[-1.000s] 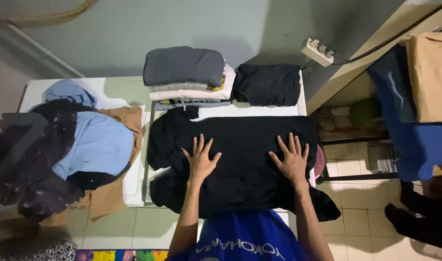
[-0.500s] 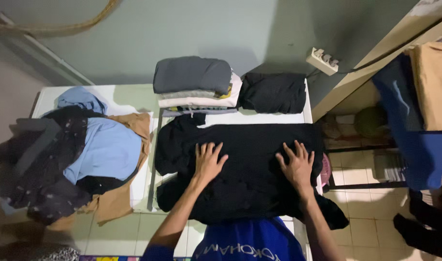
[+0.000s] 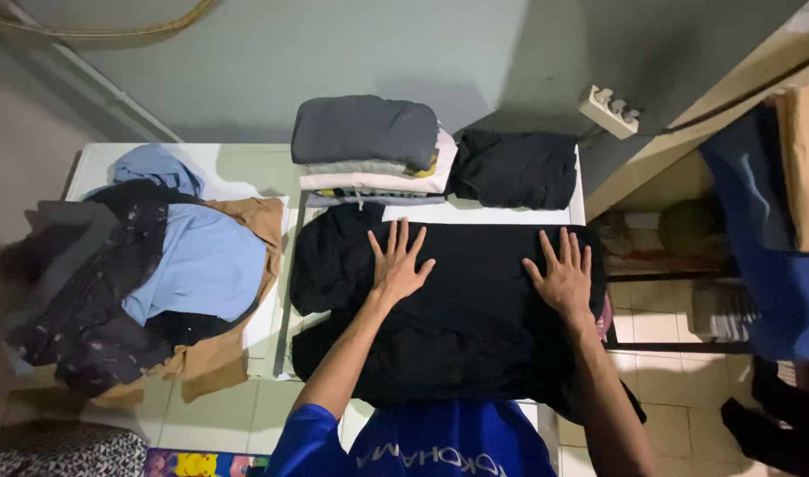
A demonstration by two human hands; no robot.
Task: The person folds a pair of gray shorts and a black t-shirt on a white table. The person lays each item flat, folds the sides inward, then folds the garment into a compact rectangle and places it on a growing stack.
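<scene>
Black garment (image 3: 475,327) lies under both flat hands (image 3: 397,265).

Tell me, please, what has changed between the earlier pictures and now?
Both hands have slid outward over the black garment spread on the white table: the left hand towards its left side, the right hand towards its right edge. Both remain flat, palms down, gripping nothing. The folded stack topped by a grey garment, the folded black piece and the unfolded heap have not moved.
</scene>
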